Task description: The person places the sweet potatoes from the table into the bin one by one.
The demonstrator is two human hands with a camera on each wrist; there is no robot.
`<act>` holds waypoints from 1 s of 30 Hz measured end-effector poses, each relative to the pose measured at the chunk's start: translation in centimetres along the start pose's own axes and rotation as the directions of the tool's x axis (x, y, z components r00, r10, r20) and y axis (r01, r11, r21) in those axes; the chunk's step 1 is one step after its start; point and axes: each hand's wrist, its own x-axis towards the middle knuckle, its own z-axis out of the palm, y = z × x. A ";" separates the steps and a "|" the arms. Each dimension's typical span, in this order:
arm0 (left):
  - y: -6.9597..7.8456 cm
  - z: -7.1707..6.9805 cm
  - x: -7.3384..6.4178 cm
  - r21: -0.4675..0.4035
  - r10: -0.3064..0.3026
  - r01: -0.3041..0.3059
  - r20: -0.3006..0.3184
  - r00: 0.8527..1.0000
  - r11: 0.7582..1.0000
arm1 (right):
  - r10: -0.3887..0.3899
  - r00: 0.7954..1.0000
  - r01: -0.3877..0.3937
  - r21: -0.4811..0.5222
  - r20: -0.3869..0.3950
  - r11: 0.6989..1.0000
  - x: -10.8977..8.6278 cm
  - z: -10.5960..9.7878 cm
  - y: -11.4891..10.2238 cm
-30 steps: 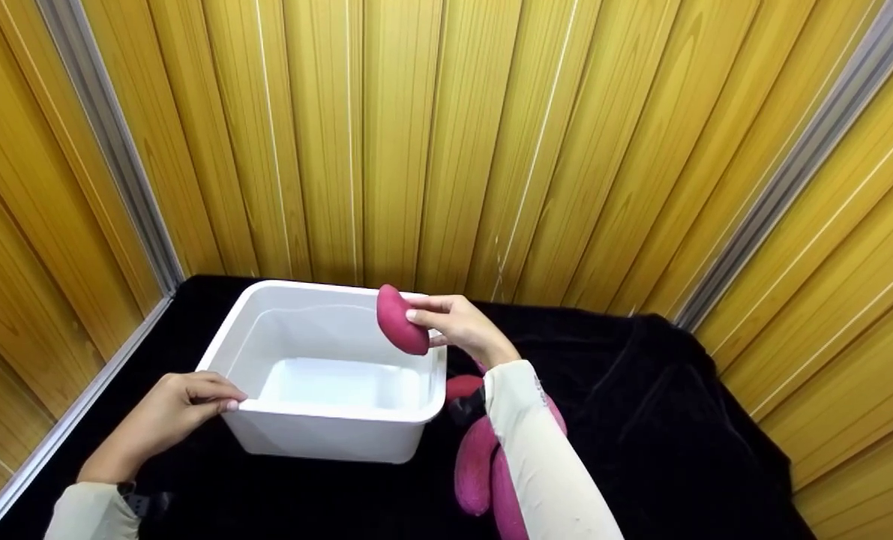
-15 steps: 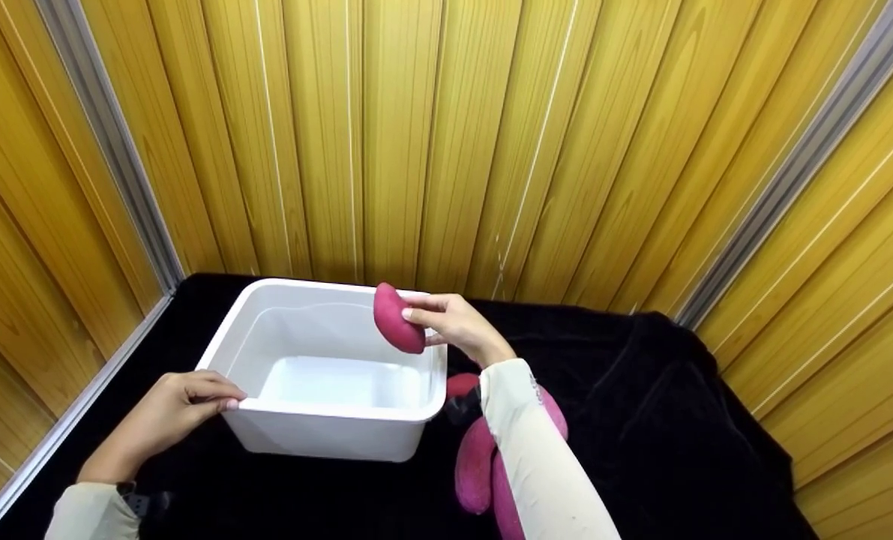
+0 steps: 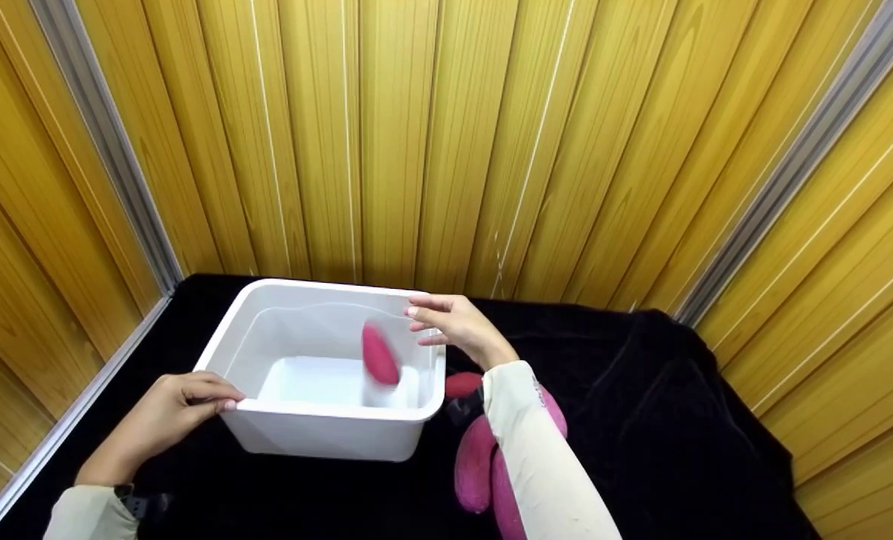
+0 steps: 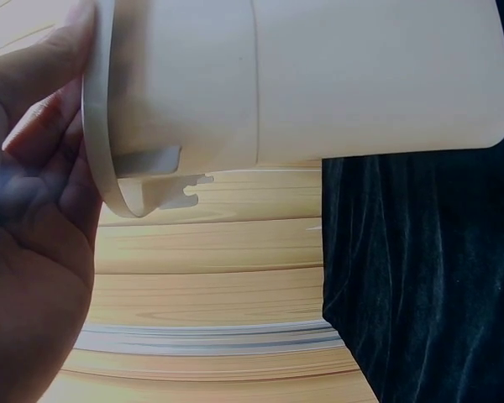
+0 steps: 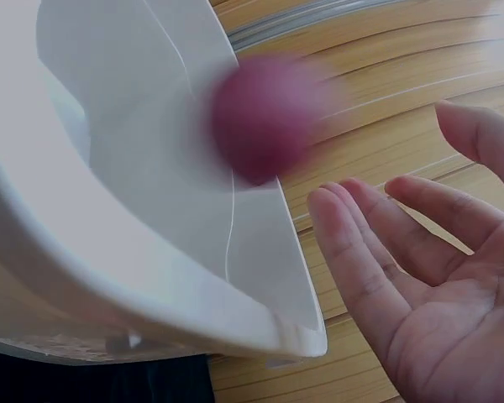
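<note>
Think of the tub as the clock. Nearest, at 4 o'clock, long pink root-like things (image 3: 474,465) lie on the soft black cloth (image 3: 663,397), partly under the cream right sleeve (image 3: 551,450); the arm could bump them and make them roll. The left hand (image 3: 180,401) pinches the white plastic tub (image 3: 326,435) by its rim at 8 o'clock. If that pinch pulls too hard, the tub could slide or tip. On the tub's 3 o'clock side, a smooth dark-pink root-like thing (image 3: 380,356) is blurry and looks to be in the air, inside the tub. It could land hard, bounce and get bruised. At 2 o'clock, the right hand (image 3: 465,326) spreads its fingers and holds nothing; it could knock the rim.
</note>
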 end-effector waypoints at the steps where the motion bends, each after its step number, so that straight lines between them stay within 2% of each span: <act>1: 0.0 0.0 0.0 0.001 -0.003 0.003 0.002 1.000 1.000 | 0.001 1.000 -0.001 -0.005 -0.006 1.000 -0.1 -0.1 0.1; 20: 0.4 -0.2 0.1 -0.008 -0.010 0.010 0.016 1.000 1.000 | -0.007 1.000 0.008 -0.021 0.012 1.000 -1.0 -1.4 0.6; 30: 0.1 -0.1 0.0 -0.008 -0.020 0.021 0.018 1.000 1.000 | -0.007 1.000 0.007 -0.013 0.009 1.000 -1.5 -2.5 0.9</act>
